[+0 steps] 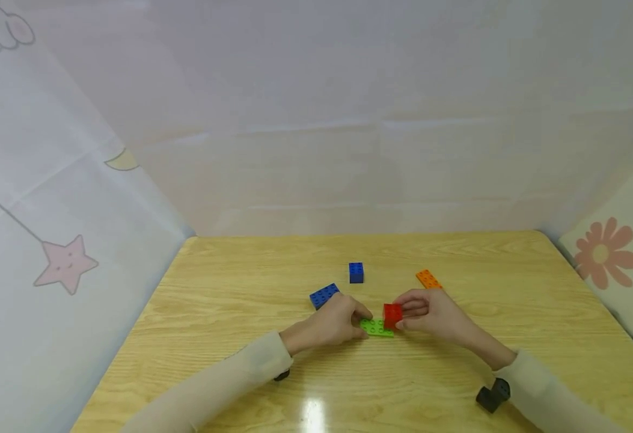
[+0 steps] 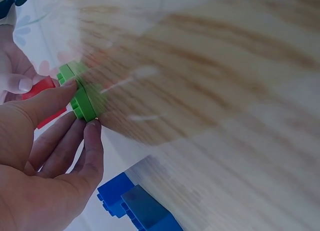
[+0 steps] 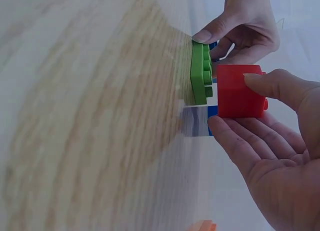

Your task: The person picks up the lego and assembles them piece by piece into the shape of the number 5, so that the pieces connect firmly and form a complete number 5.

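Left hand grips green plate | right hand pinches red block | block just above plate

Smooth plastic with a soft sheen makes up the red brick; the green plate, orange plate, larger blue brick and smaller blue brick look like plastic too, their tops studded. The tabletop shows wood grain under a smooth, glossy finish (it throws back a white glare). The backdrop is matt and creased, cloth or paper, and the sleeves look like soft, matt cloth.
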Tool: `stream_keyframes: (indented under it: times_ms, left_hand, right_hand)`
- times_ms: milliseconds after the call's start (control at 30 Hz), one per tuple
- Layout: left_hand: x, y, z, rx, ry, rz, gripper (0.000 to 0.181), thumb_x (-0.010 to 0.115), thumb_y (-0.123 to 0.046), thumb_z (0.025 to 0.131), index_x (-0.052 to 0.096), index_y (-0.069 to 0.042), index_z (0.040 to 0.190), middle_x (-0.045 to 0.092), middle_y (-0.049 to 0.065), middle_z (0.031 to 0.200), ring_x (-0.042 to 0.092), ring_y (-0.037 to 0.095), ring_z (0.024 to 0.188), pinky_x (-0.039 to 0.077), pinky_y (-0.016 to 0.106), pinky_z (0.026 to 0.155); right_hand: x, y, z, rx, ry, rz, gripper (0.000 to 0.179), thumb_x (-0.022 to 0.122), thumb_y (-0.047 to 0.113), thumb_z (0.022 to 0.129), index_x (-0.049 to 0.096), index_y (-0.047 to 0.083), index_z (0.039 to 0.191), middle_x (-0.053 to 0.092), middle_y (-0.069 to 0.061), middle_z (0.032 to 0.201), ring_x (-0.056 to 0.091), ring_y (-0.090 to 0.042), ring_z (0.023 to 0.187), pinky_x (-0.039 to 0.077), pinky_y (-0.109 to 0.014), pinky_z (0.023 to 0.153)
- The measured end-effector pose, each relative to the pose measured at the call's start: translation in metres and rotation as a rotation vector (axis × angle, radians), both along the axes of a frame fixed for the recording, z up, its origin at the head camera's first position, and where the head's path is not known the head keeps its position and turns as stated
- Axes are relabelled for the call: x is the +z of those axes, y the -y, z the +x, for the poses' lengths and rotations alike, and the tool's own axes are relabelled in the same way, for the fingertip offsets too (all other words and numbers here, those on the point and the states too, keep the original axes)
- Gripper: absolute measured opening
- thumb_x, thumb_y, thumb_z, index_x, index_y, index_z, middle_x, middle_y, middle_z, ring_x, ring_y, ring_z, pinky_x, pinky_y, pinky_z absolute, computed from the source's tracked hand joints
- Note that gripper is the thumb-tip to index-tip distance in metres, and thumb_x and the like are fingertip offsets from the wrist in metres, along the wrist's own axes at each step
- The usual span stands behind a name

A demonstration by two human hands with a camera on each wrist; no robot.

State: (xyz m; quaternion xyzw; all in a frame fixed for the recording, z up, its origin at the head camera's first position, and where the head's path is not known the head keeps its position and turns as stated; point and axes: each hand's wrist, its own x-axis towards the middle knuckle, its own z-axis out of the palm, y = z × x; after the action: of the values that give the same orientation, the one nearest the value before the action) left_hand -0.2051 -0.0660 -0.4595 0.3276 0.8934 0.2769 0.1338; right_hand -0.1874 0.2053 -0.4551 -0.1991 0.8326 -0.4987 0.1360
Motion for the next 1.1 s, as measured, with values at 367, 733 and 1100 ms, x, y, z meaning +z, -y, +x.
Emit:
stream_keyframes:
  times_ms: [367, 733, 1100]
  left_hand:
    - [0.002, -0.005, 0.0, -0.008, -0.006, -0.008, 0.034, 0.087, -0.018, 0.088, 0.081, -0.011, 0.12, 0.08, -0.002, 0.119, 0.072, 0.002, 0.1, 0.055, 0.014, 0.082]
    - [0.0, -0.005, -0.002, -0.01, 0.008, 0.017, 0.033, 0.087, -0.016, 0.088, 0.081, -0.009, 0.12, 0.08, 0.0, 0.119, 0.073, 0.001, 0.097, 0.055, 0.012, 0.079]
    - [0.0, -0.001, -0.003, 0.005, 0.019, 0.019, 0.033, 0.088, -0.017, 0.087, 0.081, -0.009, 0.118, 0.08, 0.001, 0.12, 0.073, 0.003, 0.103, 0.056, 0.014, 0.083]
  right_hand:
    - [-0.006, 0.005, 0.002, -0.002, 0.011, -0.018, 0.043, 0.087, 0.017, 0.088, 0.071, -0.002, 0.124, 0.077, -0.021, 0.117, 0.079, -0.029, 0.104, 0.065, -0.029, 0.084]
    - [-0.005, 0.01, 0.003, 0.002, -0.001, -0.02, 0.037, 0.086, 0.013, 0.087, 0.072, 0.0, 0.119, 0.077, -0.018, 0.114, 0.078, -0.025, 0.101, 0.064, -0.028, 0.084]
    - [-0.007, 0.014, 0.003, 0.019, -0.007, -0.051, 0.03, 0.085, 0.007, 0.085, 0.072, 0.002, 0.111, 0.077, -0.019, 0.116, 0.077, -0.022, 0.103, 0.064, -0.027, 0.085]
